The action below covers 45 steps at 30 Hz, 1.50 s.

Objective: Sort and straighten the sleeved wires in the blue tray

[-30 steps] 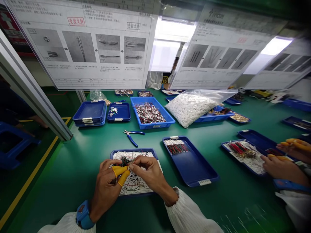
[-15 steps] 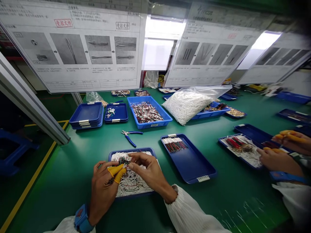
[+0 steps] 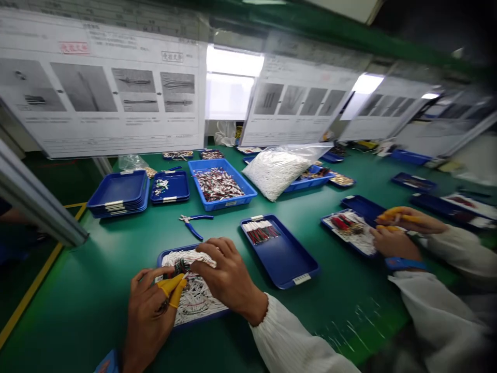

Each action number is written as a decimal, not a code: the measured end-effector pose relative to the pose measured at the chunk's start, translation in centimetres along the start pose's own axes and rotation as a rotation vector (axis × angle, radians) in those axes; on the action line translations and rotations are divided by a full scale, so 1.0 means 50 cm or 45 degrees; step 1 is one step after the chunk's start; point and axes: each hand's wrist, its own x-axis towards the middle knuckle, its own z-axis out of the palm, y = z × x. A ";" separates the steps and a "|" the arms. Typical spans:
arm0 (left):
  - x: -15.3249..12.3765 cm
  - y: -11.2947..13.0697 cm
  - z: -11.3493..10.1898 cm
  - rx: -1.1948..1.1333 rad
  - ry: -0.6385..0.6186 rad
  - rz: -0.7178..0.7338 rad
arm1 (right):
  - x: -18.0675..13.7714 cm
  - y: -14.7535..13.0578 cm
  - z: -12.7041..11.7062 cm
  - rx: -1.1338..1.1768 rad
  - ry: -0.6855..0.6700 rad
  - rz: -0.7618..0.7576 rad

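My left hand (image 3: 153,305), with yellow finger cots on its thumb and forefinger, pinches a small bunch of thin wires (image 3: 185,277) with whitish tips. Dark wire ends show below its fingers. Just to the right, my right hand (image 3: 229,277) is bare and curls over the tray, its thumb and fingertips drawn together; what lies between them is hidden. Under both hands is a blue tray (image 3: 163,256) filled with short white tubes (image 3: 198,300). A clump of dark, green and red wires (image 3: 180,267) lies on the tubes between my hands.
Blue-handled cutters (image 3: 192,223) lie beyond the tray. To the right, a blue tray (image 3: 287,264) bears a row of white-sleeved wires (image 3: 261,232). Behind stand a bin of wire pieces (image 3: 221,184), stacked trays (image 3: 118,191) and a bag of white tubes (image 3: 274,168). A co-worker's hands (image 3: 399,235) work at right.
The view has swung right, so things sit further left. My right hand has turned knuckles-up, its fingers dipping toward the tubes; my left hand keeps its pinch.
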 end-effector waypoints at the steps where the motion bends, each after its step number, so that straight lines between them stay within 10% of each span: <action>1: -0.002 -0.004 0.001 0.020 -0.007 0.020 | -0.001 0.001 0.001 0.000 -0.003 -0.026; 9: -0.030 -0.049 0.026 0.199 -0.095 0.056 | -0.010 0.015 -0.013 -0.071 -0.153 0.087; 16: -0.048 -0.063 0.043 0.373 -0.125 -0.231 | -0.072 0.214 -0.121 -0.542 -0.320 1.056; 20: -0.059 -0.072 0.051 0.370 -0.126 -0.246 | -0.115 0.311 -0.151 -0.760 -0.374 1.298; 37: -0.045 -0.065 0.054 0.230 0.067 -0.183 | -0.145 0.347 -0.104 -0.824 -0.542 1.259; 45: -0.040 -0.037 0.043 0.090 -0.016 -0.386 | -0.088 0.242 -0.115 -0.385 -0.416 1.014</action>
